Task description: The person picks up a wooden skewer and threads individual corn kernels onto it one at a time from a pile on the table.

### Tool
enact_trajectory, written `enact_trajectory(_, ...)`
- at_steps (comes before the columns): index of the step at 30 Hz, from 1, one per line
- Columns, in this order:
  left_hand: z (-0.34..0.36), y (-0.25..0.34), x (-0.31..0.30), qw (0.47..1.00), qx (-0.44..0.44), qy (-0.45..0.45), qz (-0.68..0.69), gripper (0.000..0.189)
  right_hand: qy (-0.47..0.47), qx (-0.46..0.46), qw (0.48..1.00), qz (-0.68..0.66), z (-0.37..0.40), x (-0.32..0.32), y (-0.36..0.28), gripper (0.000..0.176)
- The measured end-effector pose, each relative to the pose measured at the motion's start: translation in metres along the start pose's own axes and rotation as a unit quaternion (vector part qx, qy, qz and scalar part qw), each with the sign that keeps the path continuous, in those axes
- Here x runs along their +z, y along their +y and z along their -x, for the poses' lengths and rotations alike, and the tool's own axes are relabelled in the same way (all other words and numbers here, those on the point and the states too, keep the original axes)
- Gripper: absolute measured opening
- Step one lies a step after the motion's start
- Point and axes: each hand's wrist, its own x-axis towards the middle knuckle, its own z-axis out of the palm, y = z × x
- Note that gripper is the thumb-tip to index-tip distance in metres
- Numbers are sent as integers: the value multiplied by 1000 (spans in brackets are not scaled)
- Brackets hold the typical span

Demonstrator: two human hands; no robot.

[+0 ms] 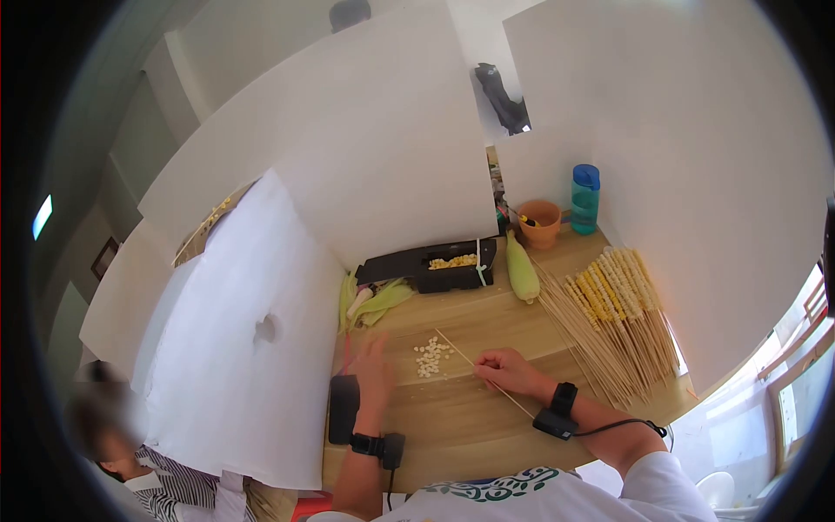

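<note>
My right hand (513, 370) pinches a thin wooden skewer (458, 347), which slants up and left across the table. The bare tip of that skewer lies just above a small heap of pale corn kernels (430, 358). To the left of the heap is my left hand (374, 374), its fingers smeared by motion. A flat black object (344, 409) lies beside my left wrist. Skewers threaded with yellow and pale kernels (613, 291) are laid out at the right, and a bundle of bare skewers (576, 335) lies between them and my right hand.
At the back stands a black box (461, 279) with loose kernels inside. Corn husks (387, 298) lie left of it and a green-husked ear of corn (522, 271) right. A terracotta pot (540, 226) and blue bottle (585, 204) stand behind. White panels (391, 148) border the table. Another person sits at left.
</note>
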Motion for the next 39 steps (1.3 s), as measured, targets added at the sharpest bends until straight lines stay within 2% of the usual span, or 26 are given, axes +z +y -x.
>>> enact_trajectory(3,19,-12,12,998,-36,-46,37,32,-3,-2,1000,-8,-1,-1,-2,13)
enact_trajectory(5,30,-15,22,984,-149,-30,96,27,-4,-17,999,-28,-4,-2,3,18)
enact_trajectory(9,39,-14,24,985,-141,2,95,20,2,7,1000,10,0,-3,-8,27)
enact_trajectory(11,41,-11,22,962,-226,-47,143,19,9,-5,1000,28,0,-1,-5,30)
enact_trajectory(15,35,-8,16,951,-249,-42,178,20,-3,10,1000,22,0,-1,-11,29)
enact_trajectory(17,36,-10,16,936,-275,-67,209,21,-6,37,999,18,1,-1,-14,29)
enact_trajectory(18,37,-12,18,933,-283,-68,212,21,-9,45,999,21,0,-2,-12,29)
enact_trajectory(20,40,-17,19,949,-234,-46,206,21,3,20,999,30,0,-2,-9,25)
enact_trajectory(21,45,-20,21,946,-247,-53,205,21,-2,34,999,28,1,0,-8,25)
enact_trajectory(23,45,-27,28,958,-211,-39,193,21,3,43,999,8,-2,-1,-12,22)
enact_trajectory(30,24,-6,-3,910,-310,-119,247,19,0,94,995,-25,-3,0,-16,20)
enact_trajectory(32,26,-6,-2,926,-263,-88,255,18,16,72,997,-37,-3,1,-19,17)
enact_trajectory(36,28,-5,2,905,-310,-88,277,17,5,76,997,-29,-2,1,-19,16)
enact_trajectory(39,28,-4,-2,907,-306,-63,283,15,6,86,996,6,-5,4,-20,15)
